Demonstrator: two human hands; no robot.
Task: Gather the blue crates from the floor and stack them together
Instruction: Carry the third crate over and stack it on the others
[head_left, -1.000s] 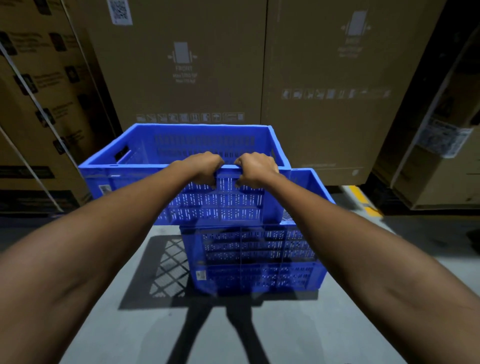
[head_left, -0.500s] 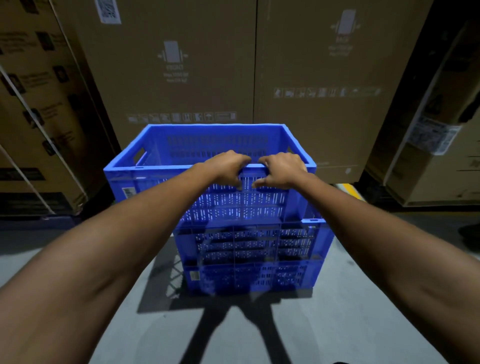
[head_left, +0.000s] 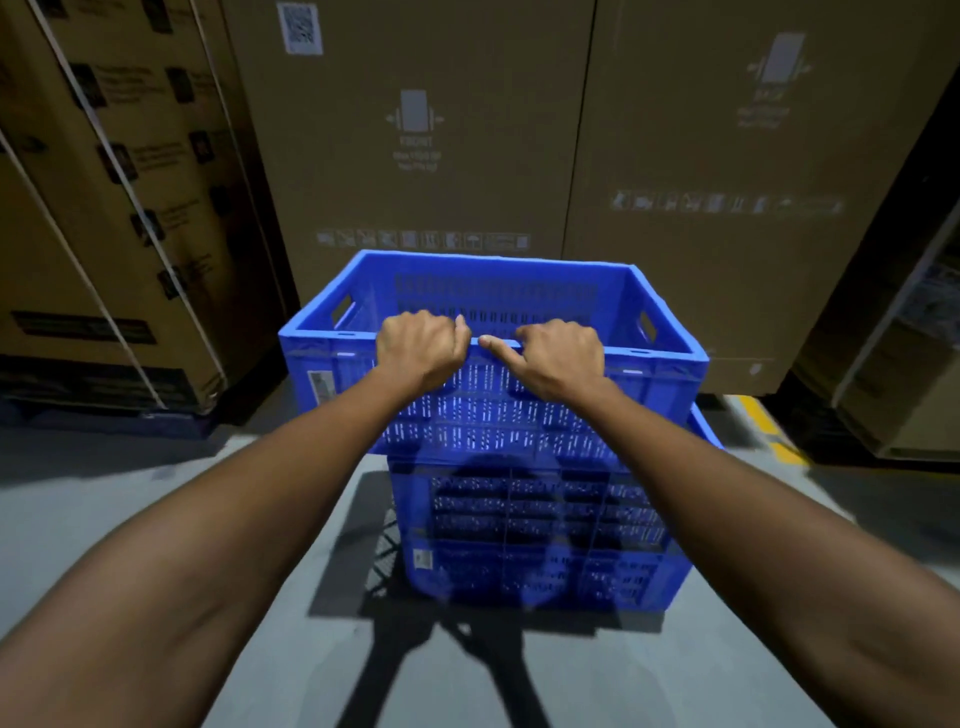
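Curled fingers (head_left: 447, 332) of the left hand (head_left: 421, 348) and right hand (head_left: 558, 358), wrapped over its near rim, have slid the top blue slotted plastic crate (head_left: 493, 421) rightward, almost over the bottom blue plastic crate (head_left: 530, 519) in the middle of the frame. It sticks out left a bit, so one small push should finish.

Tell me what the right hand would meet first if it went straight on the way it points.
Past the near rim it grips, the right hand faces the open inside of the upper crate, so probably its far wall; the cardboard box stands behind.
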